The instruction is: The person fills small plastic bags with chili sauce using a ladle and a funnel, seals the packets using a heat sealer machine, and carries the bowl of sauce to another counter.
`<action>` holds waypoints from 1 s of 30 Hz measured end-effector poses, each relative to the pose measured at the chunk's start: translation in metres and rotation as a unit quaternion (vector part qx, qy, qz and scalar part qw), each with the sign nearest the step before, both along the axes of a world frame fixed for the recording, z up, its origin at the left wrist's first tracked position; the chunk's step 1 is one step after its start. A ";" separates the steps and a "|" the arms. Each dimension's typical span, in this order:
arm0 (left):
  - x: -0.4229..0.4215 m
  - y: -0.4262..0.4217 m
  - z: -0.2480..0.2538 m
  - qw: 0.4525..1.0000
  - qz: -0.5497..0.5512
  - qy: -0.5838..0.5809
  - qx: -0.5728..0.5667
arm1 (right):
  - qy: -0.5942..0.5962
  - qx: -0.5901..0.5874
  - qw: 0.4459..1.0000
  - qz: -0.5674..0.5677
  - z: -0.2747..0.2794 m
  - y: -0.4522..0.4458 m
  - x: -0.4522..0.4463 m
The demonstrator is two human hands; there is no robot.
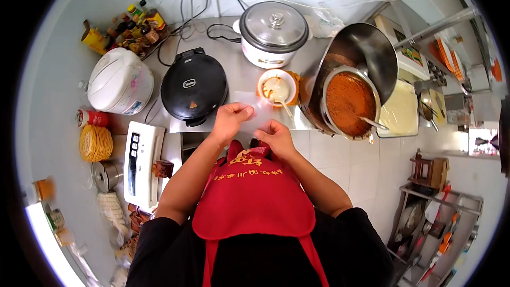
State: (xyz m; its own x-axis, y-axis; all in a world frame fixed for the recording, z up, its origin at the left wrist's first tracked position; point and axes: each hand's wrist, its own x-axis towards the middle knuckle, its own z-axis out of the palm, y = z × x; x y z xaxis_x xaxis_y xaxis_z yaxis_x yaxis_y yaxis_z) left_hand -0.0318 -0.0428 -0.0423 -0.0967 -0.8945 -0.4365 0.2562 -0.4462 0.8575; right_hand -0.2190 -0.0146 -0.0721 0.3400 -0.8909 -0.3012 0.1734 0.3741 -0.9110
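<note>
A thin translucent plastic bag (255, 107) is stretched between my two hands at the counter's front edge. My left hand (231, 120) pinches it at the left side, thumb against fingers. At its lower right, my right hand (277, 137) grips the bag too, with fingers curled. Just beyond the bag stands a small bowl (292, 81) with a white spoon (276, 88) in it, stained with reddish sauce. Right of my hands is a metal pot (328, 117) heaped with red-brown powder (348, 98), and a spoon handle (373, 123) sticks out of it.
A black electric griddle (194, 89) and a lidded rice cooker (273, 37) stand on the steel counter, with cables behind. A large metal basin (380, 56) leans behind the pot. To the left are a white cooker (120, 81), sauce bottles (150, 33) and a vacuum sealer (143, 165).
</note>
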 end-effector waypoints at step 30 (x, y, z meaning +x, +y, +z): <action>0.014 0.028 0.089 0.781 0.085 -0.363 -0.502 | 0.202 -0.253 0.944 0.066 0.166 -0.020 0.001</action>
State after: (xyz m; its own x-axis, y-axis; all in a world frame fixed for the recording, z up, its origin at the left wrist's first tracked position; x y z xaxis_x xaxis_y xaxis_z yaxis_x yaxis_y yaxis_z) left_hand -0.0176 -0.0146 0.0463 0.0083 -0.7943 0.6074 -0.4780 0.5304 0.7001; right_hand -0.2180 -0.0343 0.0940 0.4060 -0.9136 0.0226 -0.2434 -0.1319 -0.9609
